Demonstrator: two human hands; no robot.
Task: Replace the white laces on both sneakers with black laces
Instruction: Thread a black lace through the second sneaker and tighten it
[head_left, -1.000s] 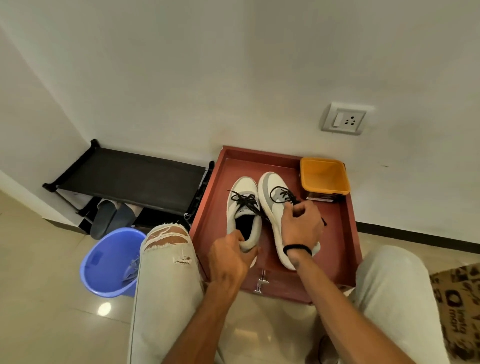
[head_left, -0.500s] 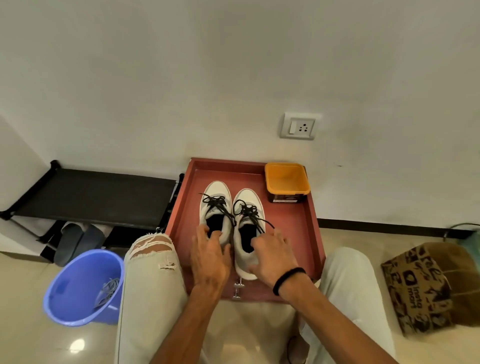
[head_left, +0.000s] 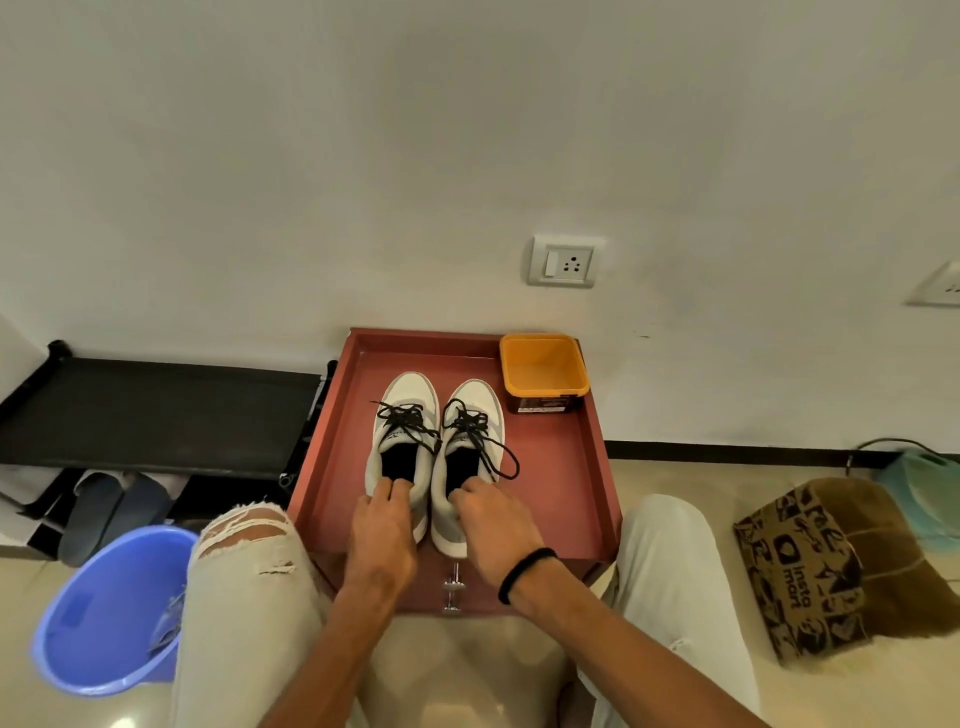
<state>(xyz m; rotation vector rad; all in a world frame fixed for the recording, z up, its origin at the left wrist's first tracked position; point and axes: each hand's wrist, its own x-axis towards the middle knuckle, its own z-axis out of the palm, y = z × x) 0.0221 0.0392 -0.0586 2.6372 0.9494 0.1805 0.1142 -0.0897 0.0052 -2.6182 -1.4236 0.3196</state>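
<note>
A red tray-topped cabinet (head_left: 561, 467) stands against the wall, and everything else sits relative to it. At its back right corner is an orange tub (head_left: 543, 371). In its middle, side by side and toes to the wall, stand the left sneaker (head_left: 410, 387) and right sneaker (head_left: 475, 397), both threaded with black laces (head_left: 470, 423). The left hand (head_left: 382, 525) rests its fingertips on the left sneaker's heel collar; the right hand (head_left: 498, 525) does likewise on the right sneaker, neither visibly clamped. The shoes look light, with soft padded collars and firmer soles, so they are best held at the heel. The limp laces want pinching near the tips.
</note>
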